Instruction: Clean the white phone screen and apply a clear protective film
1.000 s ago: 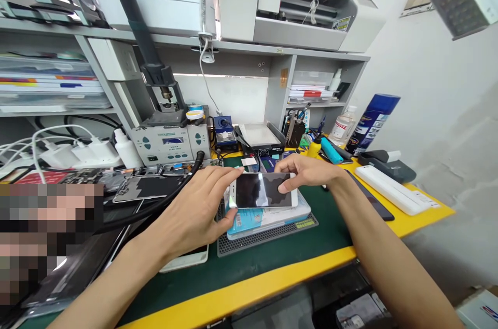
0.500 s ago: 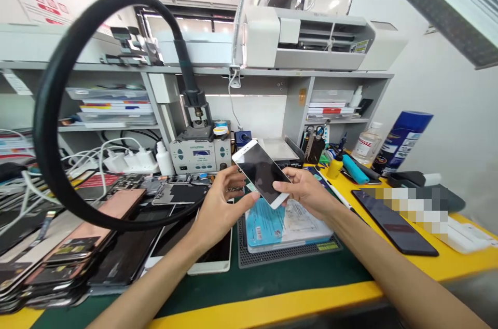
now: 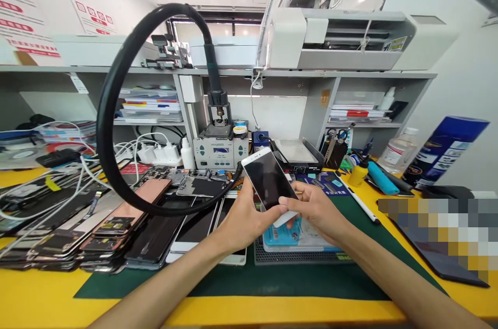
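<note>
While the phone (image 3: 266, 176) slants above the desk (image 3: 233, 311), back from its front edge, fingers of the left hand (image 3: 243, 220) and right hand (image 3: 321, 212) clasp it. Gripping its frame lightly should spare the screen (image 3: 262, 170).

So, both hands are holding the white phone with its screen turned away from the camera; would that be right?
Not quite: in the head view, the dark screen faces the camera. The left hand and right hand are indeed both holding the white phone.
</note>
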The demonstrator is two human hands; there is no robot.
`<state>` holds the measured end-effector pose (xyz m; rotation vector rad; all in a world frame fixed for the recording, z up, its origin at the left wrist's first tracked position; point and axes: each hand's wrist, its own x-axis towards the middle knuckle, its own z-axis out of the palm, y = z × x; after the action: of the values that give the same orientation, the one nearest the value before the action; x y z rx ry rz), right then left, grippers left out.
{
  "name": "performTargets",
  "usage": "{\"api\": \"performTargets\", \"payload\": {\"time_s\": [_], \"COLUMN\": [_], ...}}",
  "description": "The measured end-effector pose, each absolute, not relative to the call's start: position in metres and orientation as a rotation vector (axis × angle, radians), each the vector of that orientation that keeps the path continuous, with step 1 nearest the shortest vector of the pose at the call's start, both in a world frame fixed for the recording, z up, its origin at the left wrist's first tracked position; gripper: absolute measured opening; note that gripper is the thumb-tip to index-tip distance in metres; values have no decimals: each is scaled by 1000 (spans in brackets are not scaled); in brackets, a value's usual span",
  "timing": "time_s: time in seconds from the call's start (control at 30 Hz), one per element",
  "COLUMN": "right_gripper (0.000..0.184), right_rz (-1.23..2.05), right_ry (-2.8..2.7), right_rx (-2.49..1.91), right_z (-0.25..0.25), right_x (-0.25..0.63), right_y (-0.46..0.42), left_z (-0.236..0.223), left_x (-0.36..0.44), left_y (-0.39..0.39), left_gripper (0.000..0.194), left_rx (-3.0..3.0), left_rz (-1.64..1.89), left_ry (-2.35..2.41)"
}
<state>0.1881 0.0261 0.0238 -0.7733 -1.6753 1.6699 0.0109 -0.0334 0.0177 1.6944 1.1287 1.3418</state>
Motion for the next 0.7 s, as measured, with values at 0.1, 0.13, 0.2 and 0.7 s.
{"api": "performTargets", "payload": {"time_s": [0.1,0.13,0.2,0.7], "right_gripper": [33,33,33,28], "right_rz": [1704,1706,1705,1487], "right_ry": [-1717,-1730,-1754,-1981], "right_rx": [-731,-716,-696,-693], "right_z": [25,25,24,23], "right_x": [190,191,192,195], "right_y": [26,26,26,24], "left_z": [21,22,23,20], "left_x": [11,11,10,-1], "left_y": [-35,-36,-36,-20], "left_gripper": [51,52,52,36], "left_rx": [1668,1654,1628,1195], "left_rz": [1331,1335,1337,1401], "left_ry": [1082,1056,1008,880]}}
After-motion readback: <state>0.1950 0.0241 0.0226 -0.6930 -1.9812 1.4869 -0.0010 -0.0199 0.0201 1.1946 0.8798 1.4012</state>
